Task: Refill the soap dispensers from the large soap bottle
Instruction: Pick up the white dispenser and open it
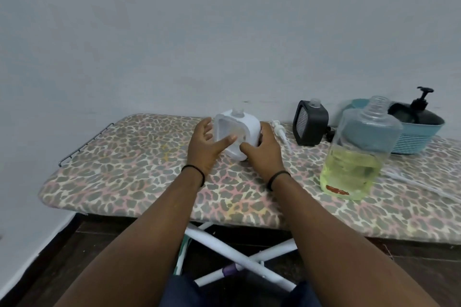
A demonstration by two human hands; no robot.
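**Both hands at the white dispenser on the ironing board**

The landmark is the large soap bottle, standing uncapped near the front edge of the leopard-print ironing board, its lower part filled with yellow-green liquid. Just behind it and to its right sits a blue basket holding a black dispenser with its pump fitted. Left of the bottle and further back stands a black dispenser with an open clear neck. Between that one and the white dispenser lies a loose white pump, flat on the cover. White cord trails on the board to the bottle's right.

The white dispenser stands well left of the bottle, toward the wall, tilted slightly, its pump off and its clear threaded neck bare. A clear window in its front shows little inside.

The left hand is spread wide, fingers relaxed, thumb tip touching the dispenser's front. The right hand cups its right side, fingers curled round it.
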